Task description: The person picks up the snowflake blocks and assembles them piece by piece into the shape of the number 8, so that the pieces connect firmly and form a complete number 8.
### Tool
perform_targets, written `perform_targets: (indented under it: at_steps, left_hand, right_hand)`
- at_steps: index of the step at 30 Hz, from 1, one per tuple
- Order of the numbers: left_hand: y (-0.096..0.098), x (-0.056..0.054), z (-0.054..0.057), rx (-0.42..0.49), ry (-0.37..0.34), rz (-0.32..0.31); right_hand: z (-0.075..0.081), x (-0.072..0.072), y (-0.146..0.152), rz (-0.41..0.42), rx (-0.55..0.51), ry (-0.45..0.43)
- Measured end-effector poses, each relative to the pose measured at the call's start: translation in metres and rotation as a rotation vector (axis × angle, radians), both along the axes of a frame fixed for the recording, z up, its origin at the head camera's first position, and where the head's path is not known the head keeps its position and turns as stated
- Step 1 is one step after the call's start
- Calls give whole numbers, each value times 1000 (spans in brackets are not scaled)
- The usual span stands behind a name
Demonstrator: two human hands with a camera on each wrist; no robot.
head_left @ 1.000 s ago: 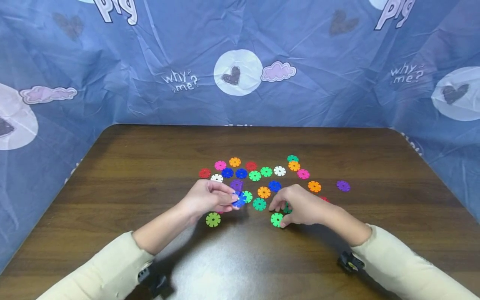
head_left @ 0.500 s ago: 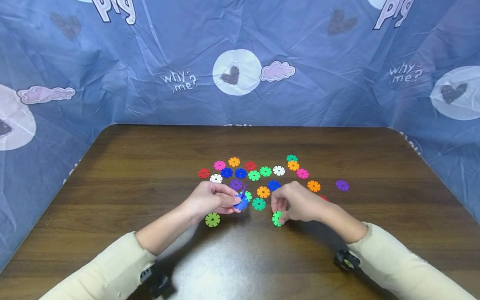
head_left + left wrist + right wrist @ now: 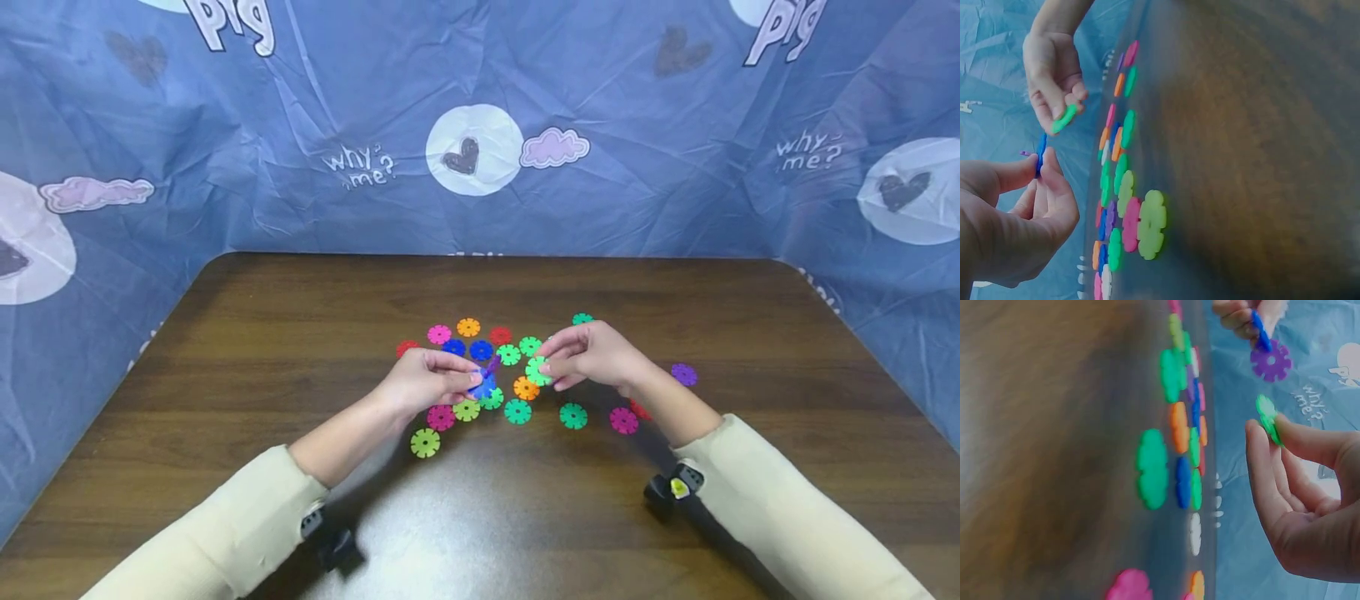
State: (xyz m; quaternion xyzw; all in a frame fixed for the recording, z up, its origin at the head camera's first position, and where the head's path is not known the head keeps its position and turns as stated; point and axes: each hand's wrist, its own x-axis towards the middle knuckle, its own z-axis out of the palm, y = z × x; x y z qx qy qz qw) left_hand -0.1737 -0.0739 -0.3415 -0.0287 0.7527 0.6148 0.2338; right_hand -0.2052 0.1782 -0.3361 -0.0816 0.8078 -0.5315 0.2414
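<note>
My left hand (image 3: pixel 420 385) pinches a blue notched plastic disc (image 3: pixel 483 387) between thumb and fingers, above the table. A purple notched disc (image 3: pixel 1279 370) is joined to the blue one at an angle, as the right wrist view shows. My right hand (image 3: pixel 597 360) pinches a bright green notched disc (image 3: pixel 536 370) by its edge, raised off the table. The green disc is apart from the blue and purple pair, a short way to its right. Beneath the hands lie an orange disc (image 3: pixel 526 388) and a teal disc (image 3: pixel 517 412).
Several more discs lie flat on the brown wooden table (image 3: pixel 480 517), among them a yellow-green disc (image 3: pixel 425 443), a pink disc (image 3: pixel 624 421) and a purple disc (image 3: pixel 683 375) at the right. Behind the table hangs a blue printed cloth (image 3: pixel 360 100).
My right hand has picked the bright green disc up off the table and brought it up and left. My left hand has risen slightly, holding the blue and purple discs.
</note>
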Motion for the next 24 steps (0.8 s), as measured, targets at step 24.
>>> perform_targets:
  at_steps: [24]
  left_hand:
    - [9, -16, 9, -66, 34, -58]
  right_hand:
    - [10, -12, -26, -116, -23, 84]
